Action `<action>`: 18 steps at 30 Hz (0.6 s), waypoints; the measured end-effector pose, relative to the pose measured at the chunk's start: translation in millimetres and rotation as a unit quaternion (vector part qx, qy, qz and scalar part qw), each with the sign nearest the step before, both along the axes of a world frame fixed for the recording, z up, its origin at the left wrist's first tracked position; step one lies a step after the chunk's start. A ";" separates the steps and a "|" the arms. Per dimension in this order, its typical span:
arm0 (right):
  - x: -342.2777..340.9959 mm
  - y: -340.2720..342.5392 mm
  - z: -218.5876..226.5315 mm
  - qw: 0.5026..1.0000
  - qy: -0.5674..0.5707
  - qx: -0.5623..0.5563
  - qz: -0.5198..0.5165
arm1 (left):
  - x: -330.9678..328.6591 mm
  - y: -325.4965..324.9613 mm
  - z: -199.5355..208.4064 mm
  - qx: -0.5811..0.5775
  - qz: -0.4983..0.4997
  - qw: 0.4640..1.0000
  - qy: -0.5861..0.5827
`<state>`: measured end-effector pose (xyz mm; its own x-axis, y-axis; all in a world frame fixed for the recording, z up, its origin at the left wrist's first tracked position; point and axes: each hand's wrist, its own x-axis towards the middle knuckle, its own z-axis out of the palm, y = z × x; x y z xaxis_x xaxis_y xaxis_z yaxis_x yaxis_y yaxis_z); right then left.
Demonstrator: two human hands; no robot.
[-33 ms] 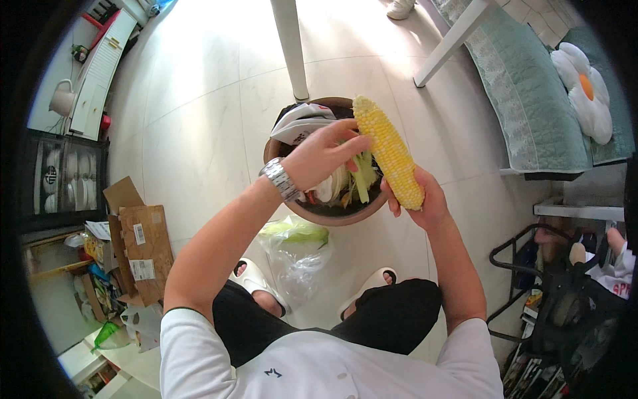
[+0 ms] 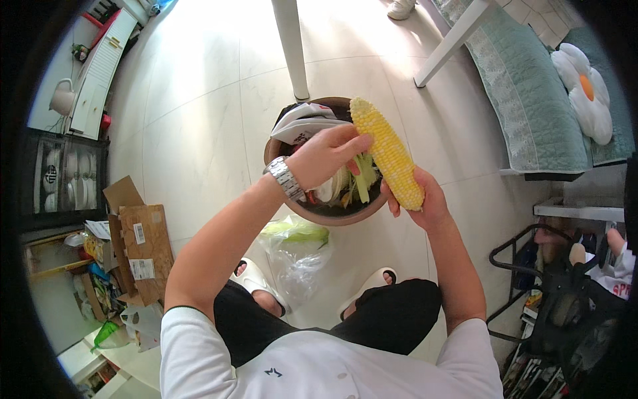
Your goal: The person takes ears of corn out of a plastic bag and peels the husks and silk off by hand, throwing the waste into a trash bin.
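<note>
Your right hand [image 2: 425,203] is closed around the lower end of a husked corn cob [image 2: 387,153], fingers wrapped behind it, so the cob stands out from that grip just right of the frame's centre. Its long axis runs diagonally, from the tip at upper left down to your palm at lower right. Your left hand [image 2: 325,158], wearing a metal watch [image 2: 286,178], lies just left of the cob; its fingertips touch the cob's upper-middle kernels, fingers loosely curled and holding nothing that you can make out. Directly under both hands sits a brown bowl [image 2: 332,216] on the floor, filled with green husks [image 2: 362,183]. A plastic bag [image 2: 296,256] lies between your feet.
</note>
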<state>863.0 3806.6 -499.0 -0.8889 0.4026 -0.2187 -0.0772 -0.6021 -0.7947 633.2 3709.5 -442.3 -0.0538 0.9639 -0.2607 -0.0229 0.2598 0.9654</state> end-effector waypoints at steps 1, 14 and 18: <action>-0.5 -0.2 -1.7 1.000 0.005 -0.002 0.007 | -1.6 0.4 -4.2 0.017 -0.010 1.000 0.016; -1.7 8.1 -4.6 0.998 0.029 -0.039 0.026 | -14.3 -30.7 -51.1 0.095 -0.101 0.886 0.443; -5.1 8.6 2.1 0.999 0.010 -0.017 0.037 | -9.6 -21.9 -43.9 0.069 0.017 0.987 0.145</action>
<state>858.0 3815.2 -496.9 -0.9205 0.3280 -0.2125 -0.0470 -0.6328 -0.7729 623.5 3687.6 -486.2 -0.1392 0.9857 -0.0951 0.2541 0.1284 0.9586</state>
